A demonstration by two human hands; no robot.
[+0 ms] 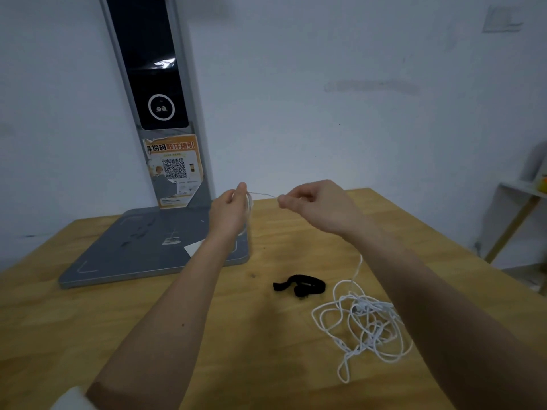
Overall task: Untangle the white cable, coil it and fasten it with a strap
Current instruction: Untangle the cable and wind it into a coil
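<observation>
A thin white cable (359, 318) lies in a loose tangle on the wooden table (242, 335), right of centre. One strand rises from the heap, passes behind my right forearm and reaches my raised hands. My left hand (229, 213) holds a few small loops of the cable wound round its fingers. My right hand (318, 204) pinches the strand a short way to the right, and the piece between the hands is taut. A black strap (300, 285) lies curled on the table just left of the tangle.
A grey flat-based device (148, 250) with a tall black-screened column and an orange QR sticker stands at the table's back left, against the white wall. A small white shelf (521, 190) stands off the table at the right.
</observation>
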